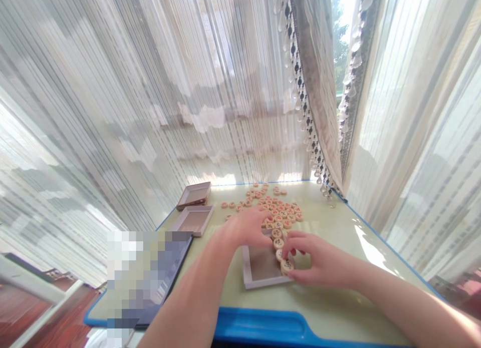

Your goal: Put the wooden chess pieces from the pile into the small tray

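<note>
Row of four round pieces (pixel 278 244) lined up at right side of shallow box (pixel 247 275). Judged early: many loose pieces (pixel 280 208) still unplaced on table (pixel 338 305). Row's near end touched by right hand (pixel 315 258), grip can't be told; left hand (pixel 251 227) spread at far end, hold unclear. Other trays (pixel 193 222) and dark tablet (pixel 176 260) set left; sheer curtains (pixel 180 77) hung beyond, sunlit.

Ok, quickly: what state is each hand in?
Left hand: open, spread beside the round pieces.
Right hand: partly closed at the nearest piece; whether it grips cannot be told.
</note>
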A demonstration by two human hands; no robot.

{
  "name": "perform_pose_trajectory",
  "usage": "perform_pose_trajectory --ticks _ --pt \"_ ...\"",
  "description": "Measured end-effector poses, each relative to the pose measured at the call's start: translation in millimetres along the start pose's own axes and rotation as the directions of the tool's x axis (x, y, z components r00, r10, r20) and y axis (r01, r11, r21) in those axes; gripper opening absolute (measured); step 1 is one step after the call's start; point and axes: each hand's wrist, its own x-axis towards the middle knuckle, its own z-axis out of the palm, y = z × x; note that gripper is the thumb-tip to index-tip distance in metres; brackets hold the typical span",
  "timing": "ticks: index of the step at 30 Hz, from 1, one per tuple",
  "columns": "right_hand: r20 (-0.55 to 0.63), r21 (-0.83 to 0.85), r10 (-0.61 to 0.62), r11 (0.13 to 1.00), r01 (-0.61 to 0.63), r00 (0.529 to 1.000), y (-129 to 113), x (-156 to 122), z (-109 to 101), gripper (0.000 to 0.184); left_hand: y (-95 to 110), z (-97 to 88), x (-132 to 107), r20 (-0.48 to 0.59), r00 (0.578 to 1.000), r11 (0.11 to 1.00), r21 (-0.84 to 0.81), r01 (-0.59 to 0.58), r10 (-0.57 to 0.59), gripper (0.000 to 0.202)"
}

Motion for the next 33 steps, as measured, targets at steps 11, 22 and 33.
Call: perform_pose_trajectory --ticks 11,22,33 --pt "0.062 -0.037 0.045 0.998 -0.043 0.997 -0.7 0.5 -1.6 0.018 7.5 3.3 -1.7 0.128 0.99 0.998 0.02 -0.056 0.053 0.087" --pt "0.096 0.016 0.007 1.0 -0.008 0.995 -0.5 -0.8 -3.1 0.016 3.8 2.6 -2.1 0.145 0.987 0.998 -0.002 -0.07 0.069 0.084" --pt "-0.049 -0.153 0.039 0.987 -0.046 0.998 11.7 2.0 -3.6 0.013 3.7 5.6 0.4 0.12 0.989 0.994 -0.074 -0.078 0.086 0.08"
